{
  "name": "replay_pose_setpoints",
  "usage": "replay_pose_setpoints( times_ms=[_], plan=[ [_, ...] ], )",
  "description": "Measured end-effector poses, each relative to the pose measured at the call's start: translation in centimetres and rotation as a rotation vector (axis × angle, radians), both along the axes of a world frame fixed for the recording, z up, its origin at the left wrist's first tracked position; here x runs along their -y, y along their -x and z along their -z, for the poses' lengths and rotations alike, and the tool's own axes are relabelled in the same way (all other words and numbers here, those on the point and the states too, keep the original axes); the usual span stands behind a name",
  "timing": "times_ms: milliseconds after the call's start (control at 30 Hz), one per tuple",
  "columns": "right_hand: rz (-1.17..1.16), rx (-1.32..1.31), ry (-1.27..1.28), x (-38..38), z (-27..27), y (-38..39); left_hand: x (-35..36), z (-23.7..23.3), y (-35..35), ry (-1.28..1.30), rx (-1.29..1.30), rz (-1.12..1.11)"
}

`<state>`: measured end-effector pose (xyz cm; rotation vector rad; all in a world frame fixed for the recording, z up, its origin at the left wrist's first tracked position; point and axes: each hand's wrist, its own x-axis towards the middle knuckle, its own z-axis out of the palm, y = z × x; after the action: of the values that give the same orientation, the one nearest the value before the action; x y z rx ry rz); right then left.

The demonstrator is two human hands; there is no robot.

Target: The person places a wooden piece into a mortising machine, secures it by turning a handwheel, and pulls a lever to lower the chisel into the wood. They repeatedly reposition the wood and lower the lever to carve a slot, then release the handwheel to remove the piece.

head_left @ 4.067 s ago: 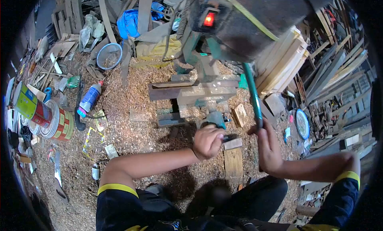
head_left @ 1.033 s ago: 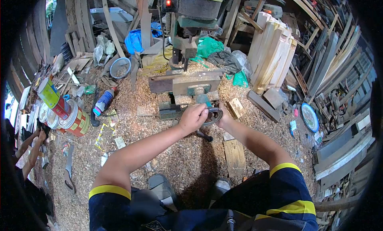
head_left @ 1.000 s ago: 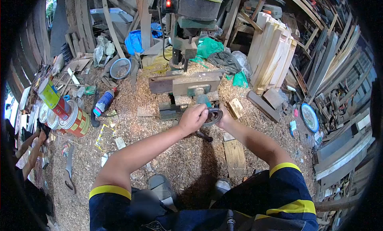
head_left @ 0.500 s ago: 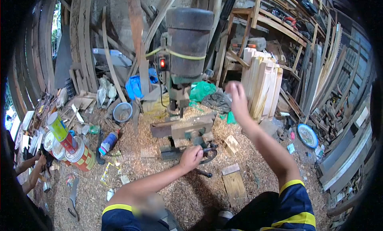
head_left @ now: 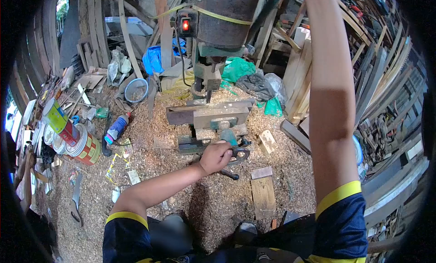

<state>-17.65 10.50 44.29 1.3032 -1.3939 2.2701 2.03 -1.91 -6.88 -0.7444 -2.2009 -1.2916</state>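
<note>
My left hand is closed round the grip of a handwheel at the front of the machine's vise. Clamped in the vise is a dark reddish wooden piece that lies crosswise, sprinkled with shavings. Just above it hangs the drill bit of a drill press, whose dark motor housing has a lit red switch. My right arm reaches up past the motor's right side; its hand is cut off by the top edge, and its fingers do not show.
Shavings cover the floor. Paint buckets and a spray bottle stand or lie at left, near a saw. Another person's arm shows at far left. A wood block and board lie right of the vise.
My right hand has risen from beside the motor to beyond the top edge. The view has shifted closer to the machine. My left hand remains at the handwheel.
</note>
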Motion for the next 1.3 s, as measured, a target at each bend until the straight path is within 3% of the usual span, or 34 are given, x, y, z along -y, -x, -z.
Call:
replay_pose_setpoints(
  times_ms=[100,167,233,633,767,933,1100,1167,1200,1233,1300],
  plan=[
    [0.037,-0.162,0.154,-1.2,6.1,-7.3,0.4,0.1,0.6,0.029,-0.067,0.037],
    [-0.376,-0.387,-0.034,-5.5,9.0,-6.0,0.4,0.0,0.7,0.023,-0.078,0.024],
    [-0.420,-0.379,-0.160,-7.3,11.9,-8.8,0.3,0.0,0.6,0.023,-0.057,0.026],
    [0.065,-0.514,-0.061,-8.0,23.6,-15.6,0.5,0.3,0.9,0.033,-0.047,0.057],
    [0.236,-0.538,0.090,-7.5,28.6,-16.9,0.3,0.3,0.9,0.000,-0.046,0.038],
    [0.347,-0.404,0.197,-7.3,40.6,-18.7,0.1,0.7,0.9,-0.042,-0.069,0.009],
    [0.349,-0.338,0.199,-8.4,43.7,-18.9,0.0,0.9,0.9,-0.067,-0.051,0.046],
    [-0.018,-0.386,-0.060,-9.8,40.9,-17.6,0.3,0.8,1.0,-0.037,-0.058,0.043],
    [-0.190,-0.256,-0.151,-9.7,38.2,-17.4,0.3,0.7,1.0,-0.046,-0.054,0.040],
    [-0.184,-0.256,-0.158,-10.0,36.0,-18.1,0.1,0.7,0.9,-0.060,-0.045,0.037],
    [0.048,0.098,-0.785,-10.3,32.6,-19.8,0.0,0.9,0.8,-0.054,-0.044,0.026]
  ],
)
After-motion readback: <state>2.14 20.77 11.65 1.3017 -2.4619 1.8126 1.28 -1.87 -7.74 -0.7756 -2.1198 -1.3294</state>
